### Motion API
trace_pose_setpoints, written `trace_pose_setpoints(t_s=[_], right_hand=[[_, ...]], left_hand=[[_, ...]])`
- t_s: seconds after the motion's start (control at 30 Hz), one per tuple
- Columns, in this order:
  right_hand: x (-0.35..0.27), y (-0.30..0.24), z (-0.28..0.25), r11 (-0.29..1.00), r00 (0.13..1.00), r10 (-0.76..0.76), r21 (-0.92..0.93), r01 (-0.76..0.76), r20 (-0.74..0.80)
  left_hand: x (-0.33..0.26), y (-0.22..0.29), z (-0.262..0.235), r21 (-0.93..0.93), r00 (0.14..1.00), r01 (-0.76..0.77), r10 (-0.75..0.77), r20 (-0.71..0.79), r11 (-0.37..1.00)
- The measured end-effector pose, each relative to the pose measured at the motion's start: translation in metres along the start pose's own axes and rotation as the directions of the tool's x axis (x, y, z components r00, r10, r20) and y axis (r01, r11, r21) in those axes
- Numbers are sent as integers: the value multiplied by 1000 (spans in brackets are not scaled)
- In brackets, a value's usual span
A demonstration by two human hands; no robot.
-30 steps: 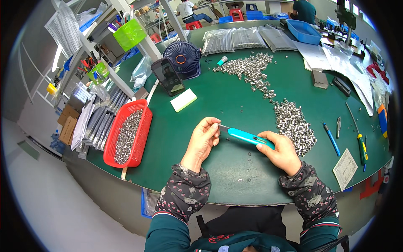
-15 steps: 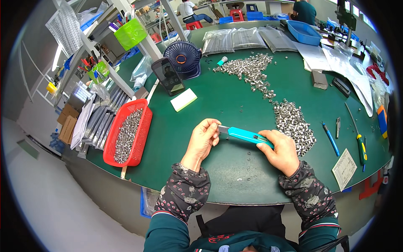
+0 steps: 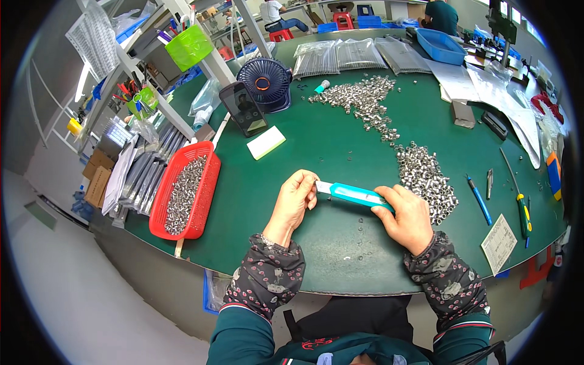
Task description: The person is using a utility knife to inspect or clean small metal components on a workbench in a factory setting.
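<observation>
A teal utility knife (image 3: 351, 194) is gripped by my right hand (image 3: 409, 220), its blade pointing left. The blade's tip reaches the thumb and fingertips of my left hand (image 3: 292, 202), which are pinched together. Whatever lies in that pinch is too small and too covered to name. Below the knife, tiny dark ring-like scraps (image 3: 360, 234) are scattered on the green table (image 3: 328, 267). Close by my right hand lies a heap of small silvery metal rings (image 3: 423, 179). A second, looser spread of the same rings (image 3: 359, 97) lies farther back.
To the left stands a red plastic basket (image 3: 210, 182) holding more metal pieces. A phone (image 3: 243, 109), a dark fan (image 3: 264, 82) and a white-green pad (image 3: 266, 143) are behind it. On the right lie a blue pen-like tool (image 3: 480, 204), a screwdriver (image 3: 522, 210) and a paper slip (image 3: 499, 244).
The knife has turned slightly in my right hand, and its upper face now catches more light. My left hand keeps nearly the same place at the blade tip.
</observation>
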State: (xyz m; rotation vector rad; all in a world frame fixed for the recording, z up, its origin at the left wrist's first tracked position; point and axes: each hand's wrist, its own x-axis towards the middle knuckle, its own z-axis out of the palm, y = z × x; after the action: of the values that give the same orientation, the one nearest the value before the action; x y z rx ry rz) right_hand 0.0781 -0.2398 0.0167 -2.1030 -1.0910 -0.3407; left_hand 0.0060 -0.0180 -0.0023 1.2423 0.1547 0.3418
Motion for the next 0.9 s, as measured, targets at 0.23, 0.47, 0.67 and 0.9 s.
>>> trace_pose_setpoints(t_s=[0.23, 0.47, 0.67, 0.9], right_hand=[[1, -2, 0, 998, 999, -39, -42, 38, -15], [1, 0, -1, 998, 998, -56, -39, 55, -21], [2, -2, -3, 995, 997, -82, -65, 81, -15], [6, -3, -5, 987, 988, -146, -79, 141, -55]], left_hand=[[0, 0, 0, 46, 1000, 19, -18, -25, 999], [0, 0, -1, 47, 999, 53, -52, -7, 998], [1, 2, -5, 10, 991, 136, -136, 21, 991], [1, 7, -1, -91, 967, 243, -248, -48, 966]])
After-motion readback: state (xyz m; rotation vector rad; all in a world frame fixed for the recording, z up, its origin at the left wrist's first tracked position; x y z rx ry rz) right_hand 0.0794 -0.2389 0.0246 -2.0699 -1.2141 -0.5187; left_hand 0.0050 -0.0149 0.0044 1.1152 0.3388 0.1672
